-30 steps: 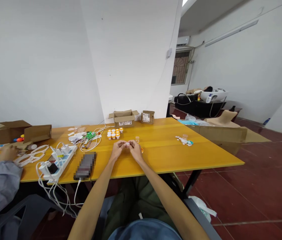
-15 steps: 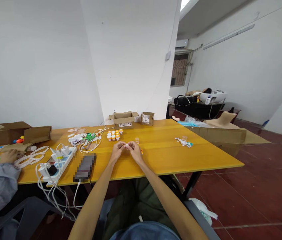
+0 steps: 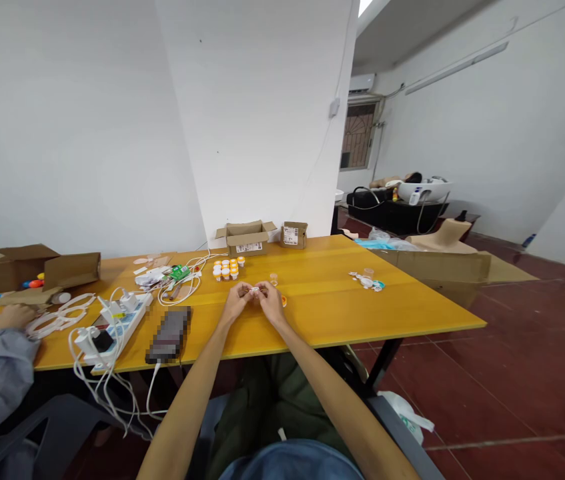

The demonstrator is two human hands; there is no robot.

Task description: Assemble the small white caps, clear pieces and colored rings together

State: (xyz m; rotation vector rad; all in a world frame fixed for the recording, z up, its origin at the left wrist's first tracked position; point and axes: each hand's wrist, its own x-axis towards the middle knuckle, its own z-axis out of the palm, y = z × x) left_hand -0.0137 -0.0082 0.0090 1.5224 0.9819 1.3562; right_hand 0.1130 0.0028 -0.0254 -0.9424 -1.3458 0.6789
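I see the left hand and right hand, fingertips pinched in on a small white dark-marked piece directly between them, over the yellow wooden tabletop; neither is nearer, its long axis unclear.

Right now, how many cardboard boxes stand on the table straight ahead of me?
2: an open box just beyond the small jars, and a smaller box to its right, both by the wall.
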